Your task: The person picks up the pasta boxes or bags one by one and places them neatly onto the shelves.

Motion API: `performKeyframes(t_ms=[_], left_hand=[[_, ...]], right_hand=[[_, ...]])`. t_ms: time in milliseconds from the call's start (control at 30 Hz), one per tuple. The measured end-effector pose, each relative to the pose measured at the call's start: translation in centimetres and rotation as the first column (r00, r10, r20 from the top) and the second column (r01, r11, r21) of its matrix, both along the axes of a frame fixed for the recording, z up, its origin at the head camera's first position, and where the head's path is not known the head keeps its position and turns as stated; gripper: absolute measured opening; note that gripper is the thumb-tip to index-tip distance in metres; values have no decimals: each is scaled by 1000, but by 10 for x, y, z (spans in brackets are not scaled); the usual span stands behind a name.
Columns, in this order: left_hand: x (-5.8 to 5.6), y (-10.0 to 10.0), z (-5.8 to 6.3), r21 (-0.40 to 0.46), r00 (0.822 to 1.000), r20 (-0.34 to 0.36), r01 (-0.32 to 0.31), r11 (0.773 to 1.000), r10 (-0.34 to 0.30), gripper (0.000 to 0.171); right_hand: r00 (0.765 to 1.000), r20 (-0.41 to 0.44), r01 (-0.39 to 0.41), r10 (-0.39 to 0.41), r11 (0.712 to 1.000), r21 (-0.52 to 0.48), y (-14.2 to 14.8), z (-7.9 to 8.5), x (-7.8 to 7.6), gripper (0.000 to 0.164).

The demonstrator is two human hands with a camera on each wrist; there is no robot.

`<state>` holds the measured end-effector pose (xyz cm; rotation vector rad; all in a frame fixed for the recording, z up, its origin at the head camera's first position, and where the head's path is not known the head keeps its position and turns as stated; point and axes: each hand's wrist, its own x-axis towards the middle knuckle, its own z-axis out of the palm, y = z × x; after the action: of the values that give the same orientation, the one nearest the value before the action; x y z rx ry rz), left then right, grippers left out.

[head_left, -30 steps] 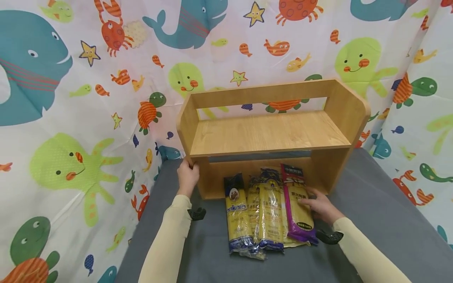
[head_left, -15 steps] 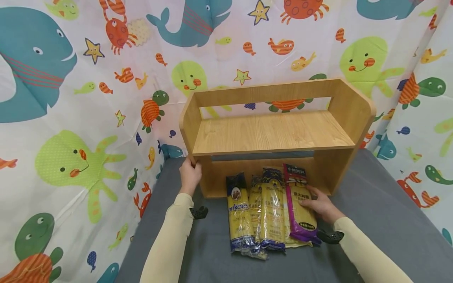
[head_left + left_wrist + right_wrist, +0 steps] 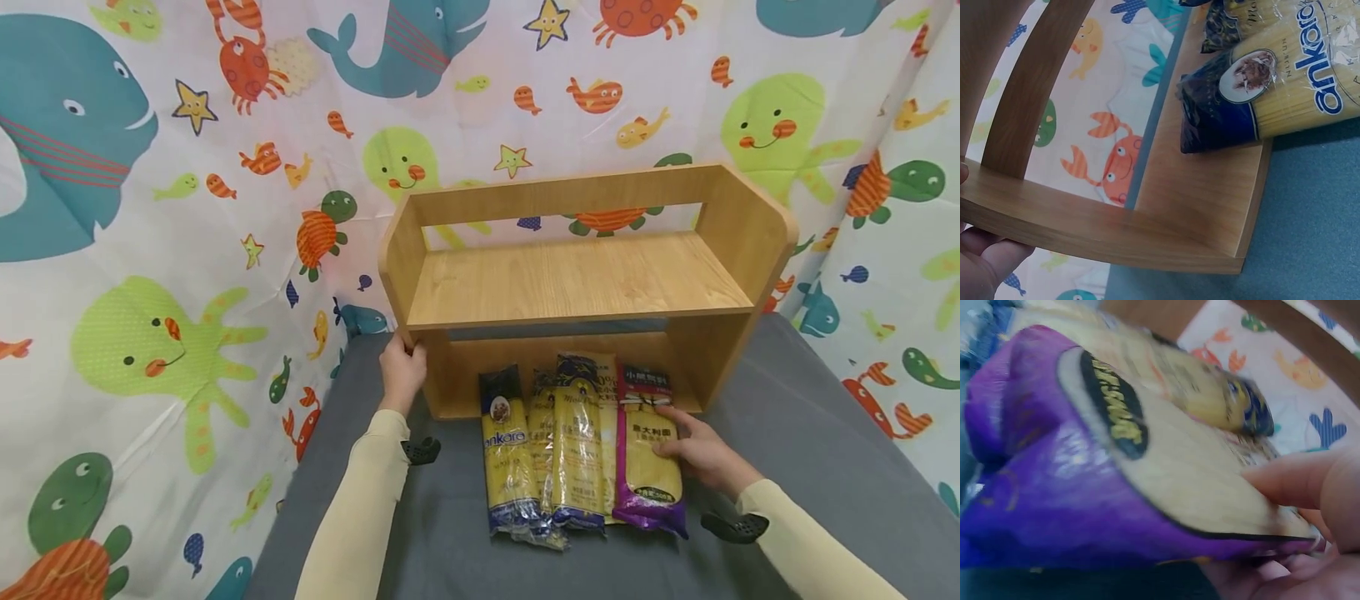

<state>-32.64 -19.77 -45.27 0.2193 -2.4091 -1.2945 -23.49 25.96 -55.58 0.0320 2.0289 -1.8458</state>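
My left hand [image 3: 402, 372] holds the left side panel of a two-tier wooden shelf [image 3: 577, 279]. In the left wrist view its fingers [image 3: 1007, 257] curl under the panel's edge. On the right, my right hand [image 3: 708, 454] grips a purple-edged spaghetti packet [image 3: 649, 467] by its right side. The right wrist view has the thumb on top of that packet [image 3: 1191, 481] and the other fingers below. Left of it lie several more spaghetti packets, among them a blue-ended Ankara one [image 3: 507, 454] and a dark-blue-ended one [image 3: 579, 450]. Another, partly covered, packet [image 3: 542, 433] lies between these two.
The packets' far ends reach into the shelf's lower compartment, and their near ends lie on the grey tabletop [image 3: 450, 567]. Behind and beside the shelf hangs a white curtain [image 3: 300, 108] printed with sea animals.
My right hand has moved the purple-edged packet to the right and straightened it, uncovering more of the pale packet beside it. The left hand stays on the shelf panel.
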Motion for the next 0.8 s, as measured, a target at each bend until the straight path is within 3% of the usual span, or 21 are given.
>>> performKeyframes(t_ms=[100, 233, 433, 800], left_hand=[[0, -4, 1, -6, 1000, -3, -2, 1000, 2, 34], [1, -10, 3, -26, 1000, -12, -5, 1000, 5, 32], [3, -14, 6, -32, 1000, 1, -28, 999, 28, 31], [0, 0, 0, -40, 1000, 5, -16, 999, 16, 29]], right_hand=[[1000, -23, 5, -6, 999, -34, -7, 9, 18, 90], [999, -37, -38, 33, 987, -155, -16, 19, 40, 81], [983, -53, -181, 173, 922, -341, -48, 47, 63, 75], [942, -94, -335, 323, 874, -353, -116, 119, 80, 87]])
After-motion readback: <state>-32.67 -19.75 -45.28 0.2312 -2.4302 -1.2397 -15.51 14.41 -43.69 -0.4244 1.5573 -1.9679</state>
